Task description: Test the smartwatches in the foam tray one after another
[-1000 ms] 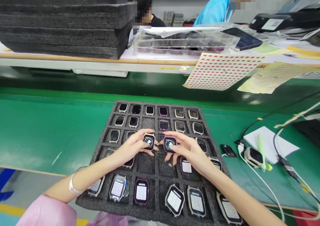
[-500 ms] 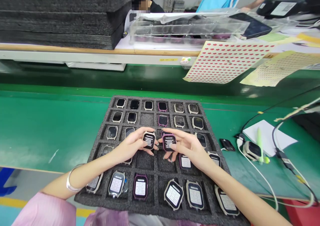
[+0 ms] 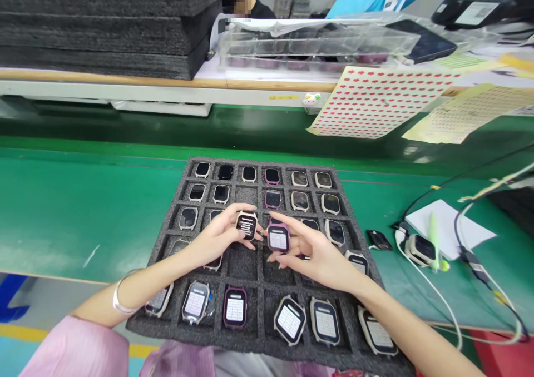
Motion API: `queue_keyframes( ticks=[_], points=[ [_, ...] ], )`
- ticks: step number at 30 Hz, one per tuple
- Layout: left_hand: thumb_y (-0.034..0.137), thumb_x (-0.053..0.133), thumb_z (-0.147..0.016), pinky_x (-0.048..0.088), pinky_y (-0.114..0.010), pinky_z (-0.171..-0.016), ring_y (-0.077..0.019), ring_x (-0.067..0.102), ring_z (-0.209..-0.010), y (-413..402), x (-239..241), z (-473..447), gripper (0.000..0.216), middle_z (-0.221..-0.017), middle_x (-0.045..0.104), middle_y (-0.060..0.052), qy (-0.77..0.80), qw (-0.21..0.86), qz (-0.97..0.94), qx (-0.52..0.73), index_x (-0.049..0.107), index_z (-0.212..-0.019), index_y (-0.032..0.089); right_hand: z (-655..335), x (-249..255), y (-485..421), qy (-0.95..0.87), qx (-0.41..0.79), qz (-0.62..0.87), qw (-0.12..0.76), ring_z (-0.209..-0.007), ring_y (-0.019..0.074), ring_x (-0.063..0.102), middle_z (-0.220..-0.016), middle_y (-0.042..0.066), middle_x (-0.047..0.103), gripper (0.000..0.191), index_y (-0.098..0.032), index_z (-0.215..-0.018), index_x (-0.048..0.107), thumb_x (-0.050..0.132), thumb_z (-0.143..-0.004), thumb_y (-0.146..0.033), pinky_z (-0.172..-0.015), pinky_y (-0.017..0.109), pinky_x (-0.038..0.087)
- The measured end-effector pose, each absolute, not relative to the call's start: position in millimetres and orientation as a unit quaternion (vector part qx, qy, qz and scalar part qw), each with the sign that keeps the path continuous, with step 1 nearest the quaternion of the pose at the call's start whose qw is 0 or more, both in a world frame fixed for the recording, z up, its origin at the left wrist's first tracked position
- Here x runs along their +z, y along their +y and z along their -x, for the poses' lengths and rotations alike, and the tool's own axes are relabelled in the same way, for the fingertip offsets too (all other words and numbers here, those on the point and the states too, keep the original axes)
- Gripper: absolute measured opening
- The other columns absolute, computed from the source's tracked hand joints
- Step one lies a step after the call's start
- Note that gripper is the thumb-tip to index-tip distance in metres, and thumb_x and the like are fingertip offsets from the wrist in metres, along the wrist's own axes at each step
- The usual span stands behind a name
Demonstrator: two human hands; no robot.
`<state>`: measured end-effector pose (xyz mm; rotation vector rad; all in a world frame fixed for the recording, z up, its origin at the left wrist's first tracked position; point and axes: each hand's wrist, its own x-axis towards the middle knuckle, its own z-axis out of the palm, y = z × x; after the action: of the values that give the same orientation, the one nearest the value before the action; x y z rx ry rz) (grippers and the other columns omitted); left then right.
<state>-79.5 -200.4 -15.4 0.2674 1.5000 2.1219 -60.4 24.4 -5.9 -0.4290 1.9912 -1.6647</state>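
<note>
Your left grip (image 3: 223,229) is holding the pale-framed watch (image 3: 247,226) at its fingertips; your right grip (image 3: 323,252) is holding the purple-framed watch (image 3: 278,238) among its fingers. Both are sitting side by side above the foam tray (image 3: 261,313), between its far and near edges.

Black stack (image 3: 104,35) beside clear plastic trays (image 3: 287,48) on a raised shelf (image 3: 250,85).

Single head-worn camera: your view looks forward and down; the foam tray (image 3: 261,304) sits close, low centre; the raised shelf (image 3: 167,92) crosses the upper part, farther off.
</note>
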Motion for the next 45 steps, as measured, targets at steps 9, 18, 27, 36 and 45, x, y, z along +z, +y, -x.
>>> queue_keyframes(
  ticks=[9, 18, 27, 36, 45],
  points=[
    [0.022, 0.062, -0.082, 0.056, -0.035, -0.071, -0.0208, 0.066, -0.089, -199, -11, 78, 0.029, -0.093, 0.063, -0.006, 0.571, 0.273, -0.121, 0.765, 0.049, -0.107, 0.018, 56, 3, 32, 0.887, -0.299, 0.32, 0.145, -0.108, 0.0246, 0.055, -0.119, 0.01, 0.055, 0.051, -0.021, -0.126, 0.053, 0.068, -0.077, -0.021, -0.092, 0.04, 0.048],
    [0.028, 0.062, -0.083, 0.056, -0.033, -0.067, -0.0196, 0.066, -0.086, -200, -13, 77, 0.029, -0.092, 0.063, -0.007, 0.571, 0.285, -0.134, 0.758, 0.048, -0.106, 0.018, 49, 9, 45, 0.899, -0.255, 0.337, 0.118, -0.116, 0.026, 0.05, -0.124, 0.012, 0.05, 0.045, -0.025, -0.131, 0.05, 0.058, -0.088, -0.031, -0.096, 0.041, 0.045],
    [0.019, 0.069, -0.075, 0.054, -0.032, -0.069, -0.0197, 0.065, -0.087, -198, -13, 75, 0.04, -0.094, 0.061, -0.005, 0.586, 0.292, -0.145, 0.742, 0.046, -0.109, 0.018, 43, 14, 50, 0.898, -0.269, 0.332, 0.104, -0.114, 0.0242, 0.051, -0.12, 0.011, 0.052, 0.041, -0.025, -0.13, 0.051, 0.054, -0.09, -0.033, -0.095, 0.039, 0.046],
    [0.022, 0.067, -0.076, 0.048, -0.039, -0.082, -0.0256, 0.061, -0.099, -207, -23, 67, 0.045, -0.107, 0.061, -0.009, 0.793, 0.176, -0.302, 0.499, 0.048, -0.118, 0.02, 40, 21, 38, 0.882, -0.282, 0.361, 0.11, -0.109, 0.0239, 0.054, -0.116, 0.01, 0.055, 0.035, -0.026, -0.127, 0.054, 0.052, -0.092, -0.028, -0.091, 0.038, 0.049],
    [0.063, 0.065, -0.067, 0.041, -0.043, -0.078, -0.033, 0.05, -0.096, -229, -10, 49, 0.067, -0.105, 0.054, -0.016, 0.9, 0.032, -0.386, 0.199, 0.054, -0.107, 0.011, 73, 23, -15, 0.835, -0.31, 0.442, 0.108, -0.101, 0.0225, 0.054, -0.105, 0.009, 0.063, 0.026, -0.021, -0.115, 0.061, 0.045, -0.096, -0.025, -0.091, 0.04, 0.046]
  ],
)
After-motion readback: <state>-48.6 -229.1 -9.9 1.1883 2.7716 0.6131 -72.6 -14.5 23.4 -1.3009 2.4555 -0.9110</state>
